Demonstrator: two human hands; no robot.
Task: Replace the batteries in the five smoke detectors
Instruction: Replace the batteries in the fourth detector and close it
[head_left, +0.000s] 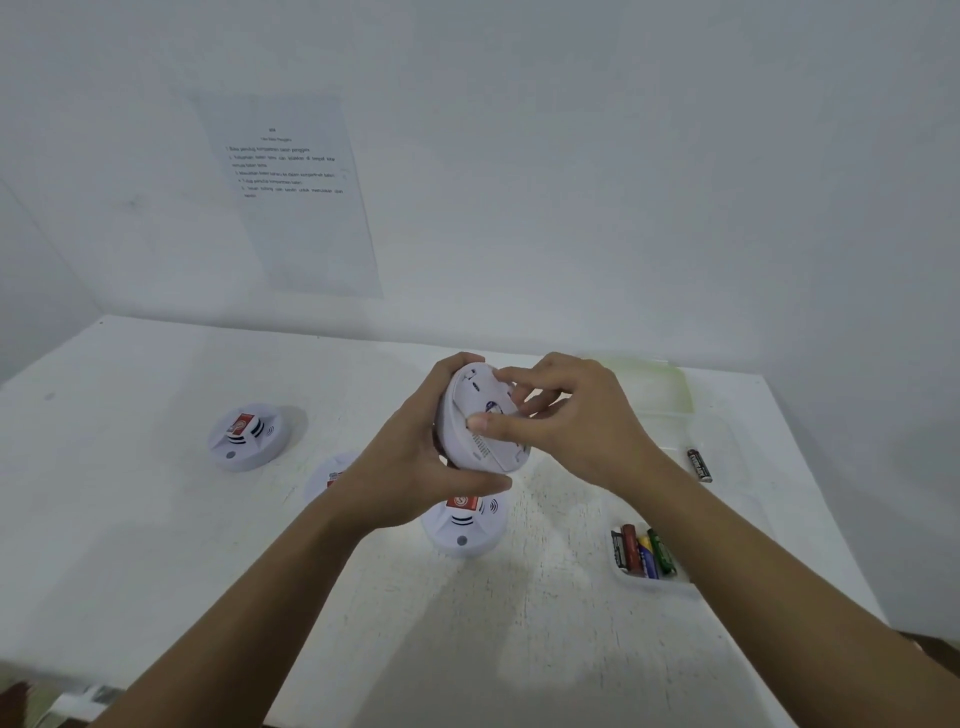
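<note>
Between the left hand's (410, 462) gripping fingers (454, 362) and the right hand's (576, 421) pinch, the smoke detector (488, 447) seems light, stiff, best rim-held.

Head camera looks forward and down, close over table (156, 545).

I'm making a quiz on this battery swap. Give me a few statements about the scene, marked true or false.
1. The left hand and right hand hold one smoke detector above the table. True.
2. The held detector shows a red label to the camera. False: its plain white back faces the camera.
3. A small tray at the right holds several batteries. True.
4. Five detectors lie on the table. False: three show: the left detector, the middle detector behind the left forearm, the near detector below the hands.
5. The printed sheet lies on the table. False: it hangs on the wall.
</note>
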